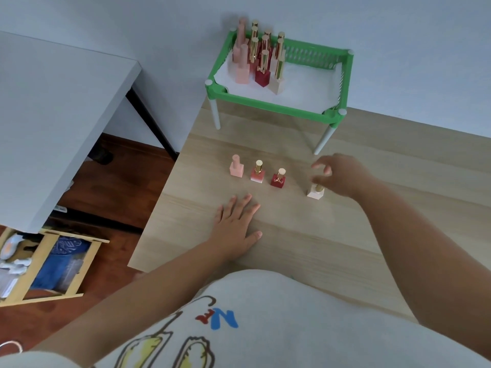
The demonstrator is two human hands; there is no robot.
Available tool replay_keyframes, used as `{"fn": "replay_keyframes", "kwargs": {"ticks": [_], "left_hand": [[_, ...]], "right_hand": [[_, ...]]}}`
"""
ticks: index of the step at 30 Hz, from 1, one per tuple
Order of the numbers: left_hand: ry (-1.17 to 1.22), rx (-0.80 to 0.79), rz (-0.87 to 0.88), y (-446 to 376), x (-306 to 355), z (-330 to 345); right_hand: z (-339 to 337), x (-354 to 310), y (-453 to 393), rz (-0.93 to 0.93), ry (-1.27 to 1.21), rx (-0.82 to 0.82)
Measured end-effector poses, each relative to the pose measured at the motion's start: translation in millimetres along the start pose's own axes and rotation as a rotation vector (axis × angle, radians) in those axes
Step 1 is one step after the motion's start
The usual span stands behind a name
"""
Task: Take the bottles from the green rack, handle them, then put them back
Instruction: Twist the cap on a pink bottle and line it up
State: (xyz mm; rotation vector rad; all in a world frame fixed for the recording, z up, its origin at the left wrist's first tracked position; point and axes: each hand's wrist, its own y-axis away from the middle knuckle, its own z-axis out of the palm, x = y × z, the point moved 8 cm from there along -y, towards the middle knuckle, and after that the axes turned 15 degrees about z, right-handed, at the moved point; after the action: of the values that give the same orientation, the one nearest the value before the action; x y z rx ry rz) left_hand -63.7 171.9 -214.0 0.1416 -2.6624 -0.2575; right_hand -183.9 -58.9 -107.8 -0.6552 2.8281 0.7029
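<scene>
The green rack (pixel 268 106) stands on white legs at the back of the wooden table and holds several nail-polish bottles (pixel 261 61) clustered in its left part. On the table stand a pink bottle (pixel 236 168), a pink-to-white bottle with a gold cap (pixel 257 172) and a dark red bottle with a bow (pixel 278 179) in a row. A cream bottle (pixel 315 193) stands apart to their right. My right hand (pixel 342 176) hovers just over its gold cap, fingers loosely curled and spread, gripping nothing. My left hand (pixel 236 224) lies flat on the table in front of the row.
The right half of the rack's white floor (pixel 305 86) holds nothing. A grey table (pixel 61 107) stands to the left across a gap. Below it, a wooden crate (pixel 47 266) sits on the brown floor. The wall runs right behind the rack.
</scene>
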Motion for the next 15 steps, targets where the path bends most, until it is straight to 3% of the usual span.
{"fn": "replay_keyframes", "kwargs": {"ticks": [2,7,15], "left_hand": [[0.028,0.011,0.004,-3.6,4.8,-2.2],[0.107,0.028,0.122,-14.5,30.1,-5.4],[0.288,0.107,0.06,-25.9,40.8,-14.8]], "right_hand": [[11.2,7.7,5.3,-0.008,0.073,-0.047],[23.2,5.7,20.5,-0.081,0.033,0.011],[52.5,-10.3,54.3,-0.124,-0.126,-0.102]]}}
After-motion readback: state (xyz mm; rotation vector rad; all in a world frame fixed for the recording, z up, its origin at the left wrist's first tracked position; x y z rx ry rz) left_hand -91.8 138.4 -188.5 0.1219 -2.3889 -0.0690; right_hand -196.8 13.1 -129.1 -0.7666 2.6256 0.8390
